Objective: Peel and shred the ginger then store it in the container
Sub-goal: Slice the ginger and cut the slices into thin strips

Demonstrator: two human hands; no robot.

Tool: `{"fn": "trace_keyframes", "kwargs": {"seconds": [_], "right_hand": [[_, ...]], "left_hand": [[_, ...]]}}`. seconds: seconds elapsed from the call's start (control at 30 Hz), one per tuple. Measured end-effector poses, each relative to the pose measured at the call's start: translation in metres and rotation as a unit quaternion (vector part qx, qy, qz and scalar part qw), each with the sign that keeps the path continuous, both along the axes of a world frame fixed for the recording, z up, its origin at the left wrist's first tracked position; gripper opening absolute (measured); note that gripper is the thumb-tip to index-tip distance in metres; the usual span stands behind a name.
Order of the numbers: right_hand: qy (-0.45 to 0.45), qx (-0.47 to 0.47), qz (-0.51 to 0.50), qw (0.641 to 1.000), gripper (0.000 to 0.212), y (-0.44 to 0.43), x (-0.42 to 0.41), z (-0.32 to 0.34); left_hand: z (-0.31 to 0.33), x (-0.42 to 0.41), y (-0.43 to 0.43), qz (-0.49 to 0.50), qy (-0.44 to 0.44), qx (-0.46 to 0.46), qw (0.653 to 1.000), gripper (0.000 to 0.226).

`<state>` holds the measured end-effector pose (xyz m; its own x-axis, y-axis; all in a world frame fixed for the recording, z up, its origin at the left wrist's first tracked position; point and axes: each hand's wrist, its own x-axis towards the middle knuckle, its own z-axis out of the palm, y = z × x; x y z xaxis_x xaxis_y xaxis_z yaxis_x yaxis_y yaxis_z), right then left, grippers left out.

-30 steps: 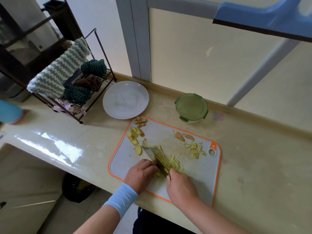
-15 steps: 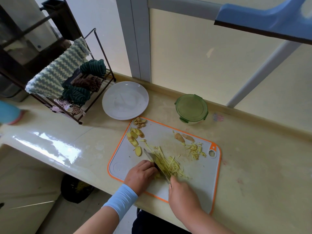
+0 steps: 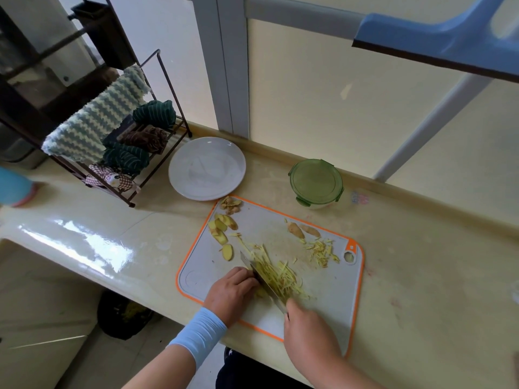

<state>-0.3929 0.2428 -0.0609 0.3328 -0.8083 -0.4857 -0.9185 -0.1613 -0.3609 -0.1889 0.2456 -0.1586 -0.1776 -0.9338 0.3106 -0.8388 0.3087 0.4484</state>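
Nearest the counter's front edge, the right hand (image 3: pixel 309 329) is recorded clenched round the handle of a grey steel kitchen knife (image 3: pixel 264 279); the handle itself is hidden. Just beyond, the left hand (image 3: pixel 231 290) is noted with fingers curled down on a pale yellow ginger piece (image 3: pixel 259 292), of which only a sliver is seen beside the blade. The chief risk is judged here: the blade is laid close along the left knuckles, so a fingertip could be nicked if the small piece is let slip. A loose heap of thin yellow ginger shreds (image 3: pixel 280 276) is piled on the blade's right side. Strands could be swept off the grey plastic cutting board with orange rim (image 3: pixel 323 310), which could itself be nudged under hard chopping, being set near the counter edge. Farther on, oval yellow ginger slices (image 3: pixel 222 234) are listed uncut, with a smaller heap of shreds (image 3: pixel 320 249) well to their right. At the far left corner, brown ginger peelings (image 3: pixel 231 204) are kept; these could be gathered in by mistake. Beyond the board, the round clear storage container with green clip lid (image 3: pixel 316 182) is shown closed, beside a round white plate (image 3: pixel 206 168).
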Motion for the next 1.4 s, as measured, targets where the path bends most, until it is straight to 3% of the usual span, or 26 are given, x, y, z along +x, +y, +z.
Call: {"fn": "trace_keyframes", "kwargs": {"seconds": [0.33,0.7,0.93,1.07,1.2,1.4], "right_hand": [[0.006,-0.025,0.007,1.0,0.013,-0.019,0.033,-0.016],[0.031,-0.008,0.002,0.999,0.025,-0.003,0.01,-0.007],[0.024,-0.032,0.016,0.999,0.014,-0.028,0.047,-0.017],[0.017,-0.037,0.008,0.999,0.017,-0.02,0.03,-0.01],[0.01,-0.009,0.004,1.0,0.006,-0.003,0.007,0.0],[0.028,-0.009,0.008,1.0,0.02,-0.006,0.016,-0.015]], "left_hand": [[-0.002,0.0,-0.001,0.002,-0.001,0.007,1.0,0.015],[-0.001,0.0,-0.001,0.005,0.012,0.007,1.0,0.019],[0.002,-0.003,0.0,0.01,0.012,-0.006,1.0,0.02],[0.002,-0.002,0.0,0.009,0.018,-0.003,1.0,0.019],[0.003,-0.002,0.0,0.012,0.019,-0.003,1.0,0.018],[0.001,-0.002,0.0,0.011,0.018,0.0,1.0,0.022]]}}
